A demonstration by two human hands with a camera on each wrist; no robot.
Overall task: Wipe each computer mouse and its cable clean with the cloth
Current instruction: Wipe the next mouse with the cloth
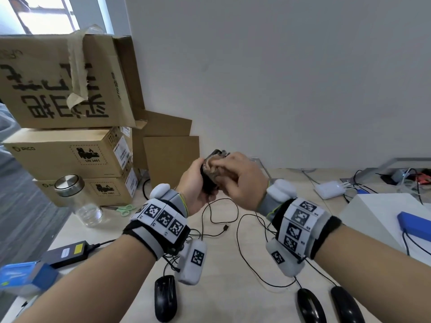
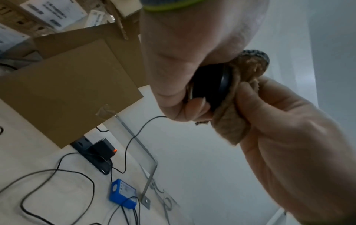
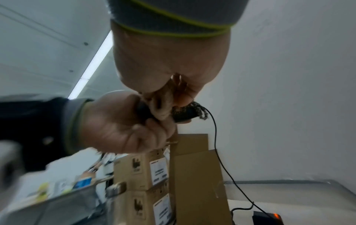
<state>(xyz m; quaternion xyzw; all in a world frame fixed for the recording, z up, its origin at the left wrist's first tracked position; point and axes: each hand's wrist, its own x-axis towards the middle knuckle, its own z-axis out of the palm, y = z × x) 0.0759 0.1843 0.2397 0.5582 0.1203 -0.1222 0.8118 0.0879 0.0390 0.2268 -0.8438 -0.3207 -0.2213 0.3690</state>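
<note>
Setting: a pale wooden bench (image 1: 224, 276) against a white wall, seen from the wearer's head with both forearms reaching forward.
Left hand: the left hand (image 1: 193, 183) is raised above the middle of the bench, fingers curled round a black computer mouse (image 1: 208, 180), gripping it from the left side.
Right hand: the right hand (image 1: 242, 176) is closed round a bunched tan cloth (image 1: 215, 165) and presses it onto the top of the held mouse; the two hands touch.
Held mouse, close up: in the left wrist view the mouse (image 2: 210, 85) shows as a dark rounded edge between the palm and the cloth (image 2: 231, 112), which wraps its right side.
Cable: a thin black cable (image 1: 210, 213) drops from the held mouse and lies in loose loops on the bench, ending in a plug near the middle.
Other mice: three more black mice lie at the near edge, one (image 1: 165, 297) to the left and two side by side (image 1: 311, 306) (image 1: 345, 304) to the right.
Left side: stacked cardboard boxes (image 1: 70, 155) stand at the far left corner, with a lidded glass jar (image 1: 79, 201) in front of them.
</note>
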